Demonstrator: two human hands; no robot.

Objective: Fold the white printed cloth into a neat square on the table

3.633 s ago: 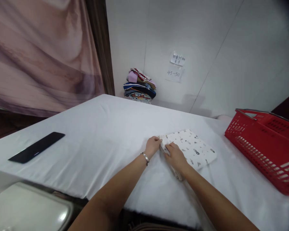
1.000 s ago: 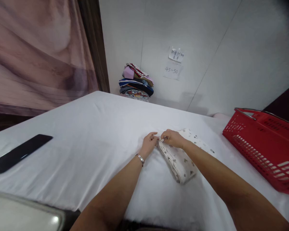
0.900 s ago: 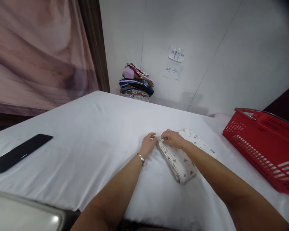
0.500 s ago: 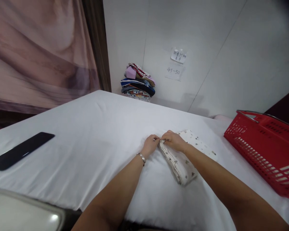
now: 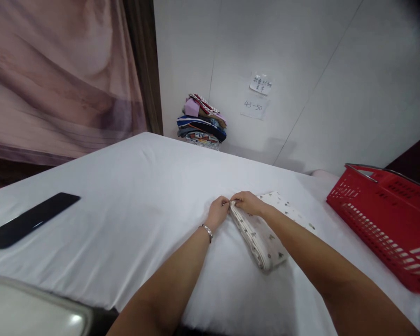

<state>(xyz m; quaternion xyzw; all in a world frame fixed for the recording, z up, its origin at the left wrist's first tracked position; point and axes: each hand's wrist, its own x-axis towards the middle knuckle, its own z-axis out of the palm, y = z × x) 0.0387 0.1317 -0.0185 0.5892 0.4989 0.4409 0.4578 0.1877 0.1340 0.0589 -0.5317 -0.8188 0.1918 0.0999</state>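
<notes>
A folded cloth (image 5: 261,238), white with small brownish-grey prints, lies in several layers on the white-covered table (image 5: 133,200). A flatter part of the same fabric stretches out behind my right forearm. My left hand (image 5: 218,211), with a silver bracelet at the wrist, pinches the far left corner of the folded layers. Right beside it, my right hand (image 5: 248,203) grips that same corner from above, fingers closed on the edge. The fingertips of both hands nearly meet there, and the fabric between them is partly hidden.
A red plastic basket (image 5: 381,219) with a metal handle stands on the right. To the left lies a flat black panel (image 5: 33,219). Folded fabrics (image 5: 201,122) are stacked beyond the far edge, by a wall with paper notes (image 5: 254,108). A pink curtain (image 5: 63,79) hangs at left.
My right hand has shifted slightly left along the cloth's corner, and its fingers look a little straighter. The camera view has tilted very slightly; the cloth lies almost as before.
</notes>
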